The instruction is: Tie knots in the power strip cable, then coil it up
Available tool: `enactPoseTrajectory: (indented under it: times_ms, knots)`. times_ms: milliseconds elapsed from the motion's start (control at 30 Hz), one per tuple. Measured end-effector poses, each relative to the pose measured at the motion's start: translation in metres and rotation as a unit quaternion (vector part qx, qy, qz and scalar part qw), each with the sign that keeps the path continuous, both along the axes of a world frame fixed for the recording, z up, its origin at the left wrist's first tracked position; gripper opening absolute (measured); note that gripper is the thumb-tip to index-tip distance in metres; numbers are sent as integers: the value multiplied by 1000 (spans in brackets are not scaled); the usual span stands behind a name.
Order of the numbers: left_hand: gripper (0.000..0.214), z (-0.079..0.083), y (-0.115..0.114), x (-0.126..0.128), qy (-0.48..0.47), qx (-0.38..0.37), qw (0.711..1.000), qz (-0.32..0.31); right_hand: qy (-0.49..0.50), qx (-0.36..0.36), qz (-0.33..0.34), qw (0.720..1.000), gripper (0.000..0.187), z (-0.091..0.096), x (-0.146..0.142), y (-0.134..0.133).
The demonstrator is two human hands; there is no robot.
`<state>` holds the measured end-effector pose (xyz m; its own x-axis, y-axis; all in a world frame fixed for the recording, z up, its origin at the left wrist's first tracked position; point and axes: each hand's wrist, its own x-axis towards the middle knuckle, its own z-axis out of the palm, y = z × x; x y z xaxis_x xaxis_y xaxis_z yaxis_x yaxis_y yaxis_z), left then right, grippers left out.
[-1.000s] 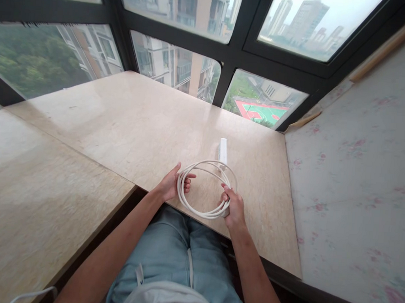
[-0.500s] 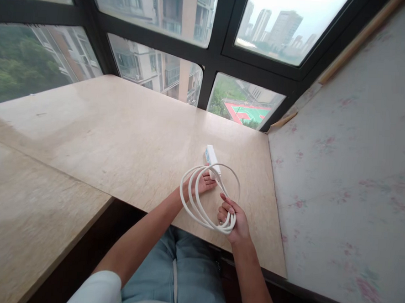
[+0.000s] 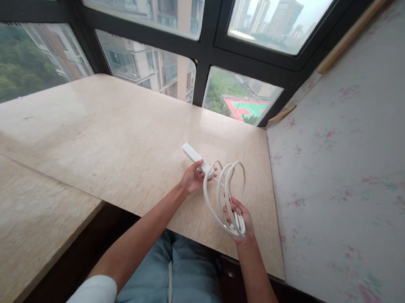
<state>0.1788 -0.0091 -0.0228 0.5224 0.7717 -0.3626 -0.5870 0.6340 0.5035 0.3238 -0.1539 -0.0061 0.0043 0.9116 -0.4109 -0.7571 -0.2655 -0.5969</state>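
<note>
A white power strip (image 3: 192, 153) slants up and to the left above the stone ledge. My left hand (image 3: 194, 177) is closed around its near end, thumb on top and fingers underneath. From that end runs a white cable (image 3: 220, 189), wound into several loose loops. My right hand (image 3: 239, 216) grips the loops at their lower right, where the strands bunch together. The upper parts of the loops stand free between the two hands, and one passes in front of the fingers of my left hand. The cable's other end cannot be made out.
The beige stone ledge (image 3: 121, 133) spreads under both hands, with a lower-left slab (image 3: 29, 223) beside a dark gap. Dark window frames (image 3: 203, 55) border the far side. A flower-patterned wall (image 3: 341, 178) rises on the right.
My left hand, open under the power strip before, has closed on it. The strip has turned to point left, its blue-marked side now out of sight. The loops have shifted right and spread apart.
</note>
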Motion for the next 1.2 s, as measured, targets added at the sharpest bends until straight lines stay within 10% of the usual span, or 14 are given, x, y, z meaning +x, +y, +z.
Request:
enactPoseTrajectory:
  times_ms: [533,867,1200]
  knots:
    - [39,-5,12,11,345,132,925,88,-103,-63,-22,992,33,-25,5,-5]
    - [34,-8,25,6,328,58,942,-32,-268,-86,-20,959,49,-26,22,1]
    - [32,-12,33,1,443,154,879,-89,-359,-95,21,928,42,-19,35,7]
